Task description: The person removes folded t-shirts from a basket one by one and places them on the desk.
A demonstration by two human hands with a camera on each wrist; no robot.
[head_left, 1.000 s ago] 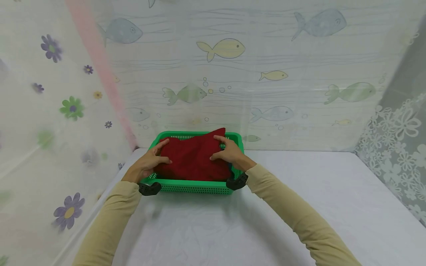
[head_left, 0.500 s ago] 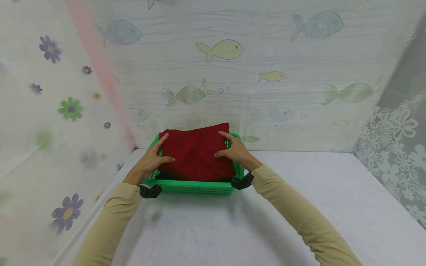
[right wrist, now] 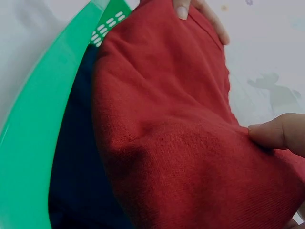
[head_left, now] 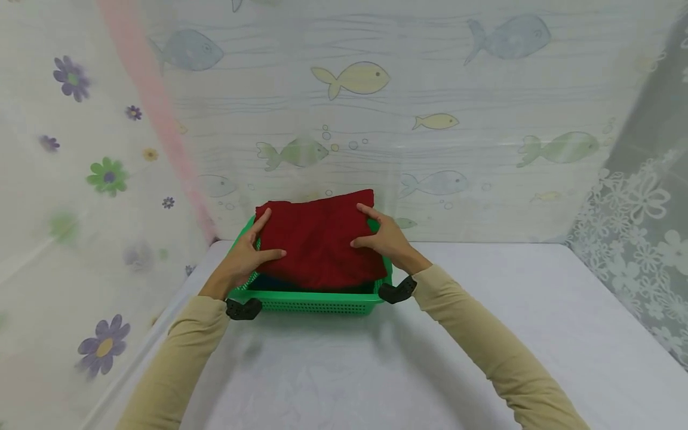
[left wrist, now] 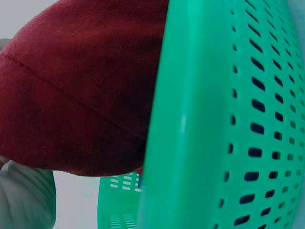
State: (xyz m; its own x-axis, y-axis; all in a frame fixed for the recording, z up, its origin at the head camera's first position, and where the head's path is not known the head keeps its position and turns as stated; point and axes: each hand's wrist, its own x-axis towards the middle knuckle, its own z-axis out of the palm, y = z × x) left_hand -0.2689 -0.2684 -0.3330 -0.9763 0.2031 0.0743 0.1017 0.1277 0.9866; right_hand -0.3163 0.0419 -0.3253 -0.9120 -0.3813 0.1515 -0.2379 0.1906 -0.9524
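In the head view, a folded piece of red cloth point(head_left: 319, 245) is held tilted up over a green plastic basket point(head_left: 309, 297). My left hand point(head_left: 239, 260) grips its left side, thumb across the front. On the opposite side my right hand point(head_left: 389, 243) pinches the cloth, and its thumb point(right wrist: 274, 132) presses on the fabric in the right wrist view. Below the red cloth, dark blue fabric point(right wrist: 78, 162) lies inside the basket. A seam crosses the red cloth point(left wrist: 86, 86) in the left wrist view. Most fingers behind the cloth are hidden.
The basket stands on a table with a white cover point(head_left: 484, 310), close to the back curtain point(head_left: 457, 77) printed with fish. A flower-print curtain point(head_left: 48, 251) hangs at the left, and a lace-pattern sheet point(head_left: 645, 203) at the right.
Both hands have raised the red cloth a little and spread slightly apart. It now stands above the basket's back rim, and more dark blue fabric shows beneath it.
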